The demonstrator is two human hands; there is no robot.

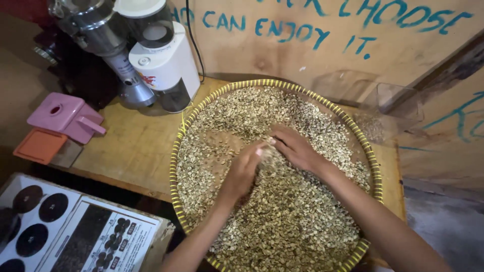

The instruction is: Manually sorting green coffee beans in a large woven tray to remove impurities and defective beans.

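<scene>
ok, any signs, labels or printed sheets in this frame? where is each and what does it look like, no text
Painted lettering: blue hand-brushed letters on the plywood wall behind the woven tray.
More blue lettering: on the wooden panel at far right, cut off by the frame edge.
Printed chart: bottom left, white rectangular sheets with dark round and bean-shaped pictures.
Small logo label: red mark on the white grinder.

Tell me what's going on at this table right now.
A person has both bare hands in a round woven tray heaped with pale green coffee beans. The left hand and right hand meet near the tray's middle, fingers among the beans. A white grinder and pink container stand to the left.
</scene>
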